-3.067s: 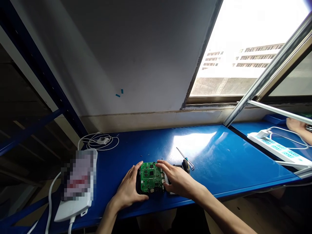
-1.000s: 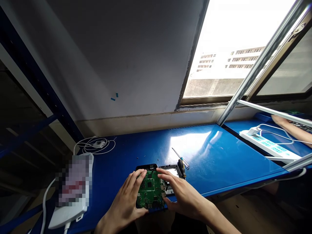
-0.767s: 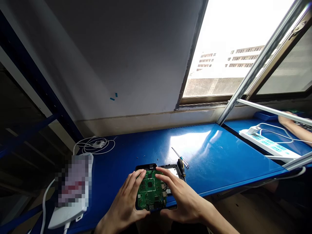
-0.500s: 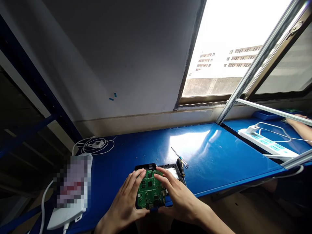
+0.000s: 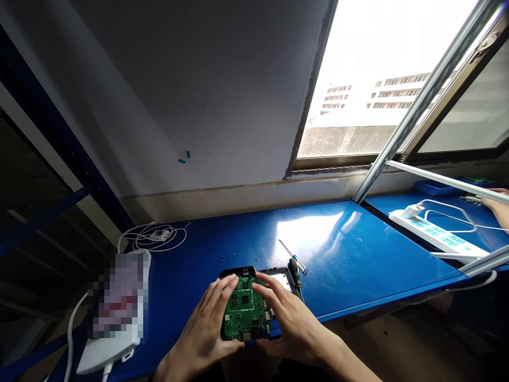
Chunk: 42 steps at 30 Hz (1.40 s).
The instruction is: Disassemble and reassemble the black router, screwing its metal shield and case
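left hand (image 5: 202,321) and right hand (image 5: 296,323), wide-curled, clasp one green board (image 5: 244,309) from opposite sides; one black case (image 5: 230,273) beneath, two screwdrivers (image 5: 295,272), three tiny dark bits (image 5: 256,260) nearby.

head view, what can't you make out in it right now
In the head view:
Upper left corner of the circuit board: behind the left hand.
Part of the black-framed panel: behind the right hand.
Dark specks on the blue bench: too small to identify.
Item at left: pixelated.
Co-worker's arm: cut off by right edge.
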{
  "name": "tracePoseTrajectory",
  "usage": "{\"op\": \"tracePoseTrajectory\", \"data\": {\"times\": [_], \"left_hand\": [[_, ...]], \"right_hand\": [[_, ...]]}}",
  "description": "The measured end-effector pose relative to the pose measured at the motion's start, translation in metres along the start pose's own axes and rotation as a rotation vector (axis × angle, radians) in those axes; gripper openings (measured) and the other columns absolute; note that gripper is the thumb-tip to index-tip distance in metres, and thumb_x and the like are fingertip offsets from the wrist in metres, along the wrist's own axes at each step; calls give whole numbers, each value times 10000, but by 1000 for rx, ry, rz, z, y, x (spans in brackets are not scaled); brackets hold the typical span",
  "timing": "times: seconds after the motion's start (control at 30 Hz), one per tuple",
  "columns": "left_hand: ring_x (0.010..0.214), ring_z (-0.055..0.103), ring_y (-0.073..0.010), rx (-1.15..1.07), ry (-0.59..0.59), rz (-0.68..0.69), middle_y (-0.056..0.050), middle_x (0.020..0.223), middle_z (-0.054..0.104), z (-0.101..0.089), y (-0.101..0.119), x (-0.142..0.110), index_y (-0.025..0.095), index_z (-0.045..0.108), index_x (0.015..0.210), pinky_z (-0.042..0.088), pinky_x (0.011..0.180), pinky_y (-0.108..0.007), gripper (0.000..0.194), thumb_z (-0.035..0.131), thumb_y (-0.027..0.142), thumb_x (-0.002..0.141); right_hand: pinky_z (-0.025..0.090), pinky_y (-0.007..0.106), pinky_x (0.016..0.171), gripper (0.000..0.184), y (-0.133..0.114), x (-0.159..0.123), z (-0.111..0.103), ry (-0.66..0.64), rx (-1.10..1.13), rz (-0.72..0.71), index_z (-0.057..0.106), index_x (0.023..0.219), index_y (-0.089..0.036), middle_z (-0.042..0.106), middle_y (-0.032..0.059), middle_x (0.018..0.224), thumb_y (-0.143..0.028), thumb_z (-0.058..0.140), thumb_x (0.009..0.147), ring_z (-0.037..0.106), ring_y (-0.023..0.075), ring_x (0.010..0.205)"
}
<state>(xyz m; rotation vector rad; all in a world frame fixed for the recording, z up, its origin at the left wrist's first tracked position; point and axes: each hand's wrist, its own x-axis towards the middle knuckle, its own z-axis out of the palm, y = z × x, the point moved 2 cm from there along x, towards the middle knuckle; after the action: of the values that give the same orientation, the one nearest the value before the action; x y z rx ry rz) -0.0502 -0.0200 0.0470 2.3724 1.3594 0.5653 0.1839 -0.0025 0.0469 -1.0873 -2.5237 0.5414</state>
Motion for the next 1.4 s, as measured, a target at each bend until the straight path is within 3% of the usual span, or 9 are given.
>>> {"op": "tracePoseTrajectory", "data": {"times": [0.23,0.6,0.73,0.97,1.2,1.4], "left_hand": [[1528,252,-385,-5,-45,-38,-55,1654,317,-1,2,2,462,-43,1567,282,1179,-699,1283,868,199,703],[1545,176,-404,-6,-118,-58,-60,1636,340,-5,17,9,389,186,1581,296,1189,-691,1159,858,209,654],[1538,191,-414,-4,-106,-15,-69,1623,366,-2,23,14,354,241,1564,292,1187,-703,1092,835,209,660],[1525,250,-393,9,-124,13,-80,1641,334,6,25,14,347,150,1577,277,1201,-686,1109,762,157,672],[1492,324,-378,-36,-143,-46,-85,1593,406,9,26,13,309,283,1551,370,1186,-603,1031,684,104,624],[1446,378,-377,-135,-102,-118,-103,1550,382,-5,25,15,329,246,1561,420,1158,-562,1033,753,185,672]], "right_hand": [[501,531,1069,1081,2,1,2,38,-42,-24,232,1531,-202,311,231,1612,-301,826,633,433,400,1426],[491,548,1076,1122,1,0,6,11,-47,-10,280,1530,-187,365,232,1589,-368,845,579,450,414,1411],[473,545,1096,1086,-2,2,6,-10,-34,-7,291,1536,-168,368,237,1585,-398,828,620,443,412,1418],[479,540,1093,1058,-9,1,6,-27,-43,19,285,1551,-173,351,238,1597,-399,803,656,446,418,1418],[487,547,1085,1057,-14,0,10,-87,-25,67,283,1554,-194,324,238,1615,-355,818,657,454,425,1414],[451,484,1142,1066,-9,-9,12,111,82,-46,95,1597,-259,125,208,1691,-378,792,799,354,350,1502]]}}
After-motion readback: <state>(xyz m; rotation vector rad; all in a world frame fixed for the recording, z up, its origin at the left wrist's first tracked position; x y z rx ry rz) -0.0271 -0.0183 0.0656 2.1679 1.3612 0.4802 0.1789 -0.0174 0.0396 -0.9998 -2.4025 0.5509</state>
